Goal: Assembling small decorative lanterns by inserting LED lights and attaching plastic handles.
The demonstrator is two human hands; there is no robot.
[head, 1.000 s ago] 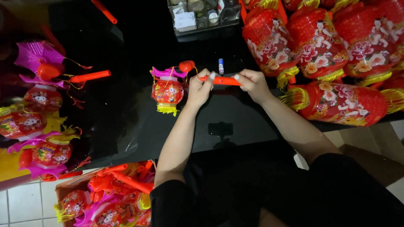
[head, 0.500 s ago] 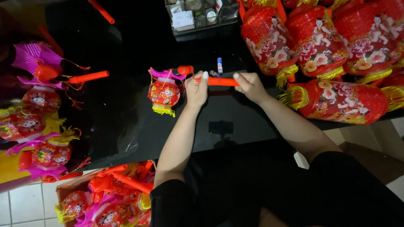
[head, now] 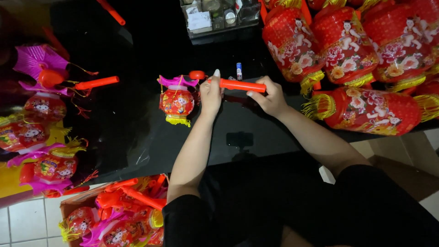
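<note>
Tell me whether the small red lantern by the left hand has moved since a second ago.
Yes, slightly: the small red lantern has drifted left, away from the blue-and-white tube, which stayed put.

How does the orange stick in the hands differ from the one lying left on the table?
The held orange stick is gripped by the left hand and right hand, above the black table; the loose orange stick lies untouched, tilted, near pink lanterns. Both are slim orange rods.
</note>
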